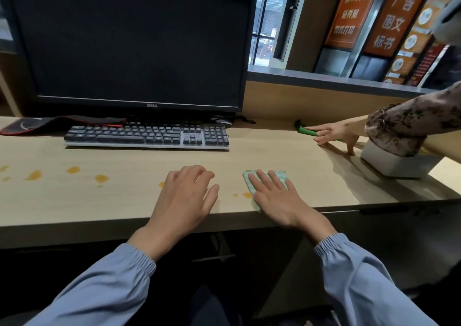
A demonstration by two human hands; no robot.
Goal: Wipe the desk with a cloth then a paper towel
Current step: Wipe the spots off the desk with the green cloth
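Both hands lie flat on the desk: the right hand presses its straight fingers on the green cloth at the front edge, and the left hand rests open, holding nothing. Cloth step looks barely begun; next comes a sweep left across the orange spills.

"dell" on the monitor bezel

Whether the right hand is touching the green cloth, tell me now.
Touching. The head view shows the right hand lying flat on the cloth, fingers straight, pressing it to the desk.
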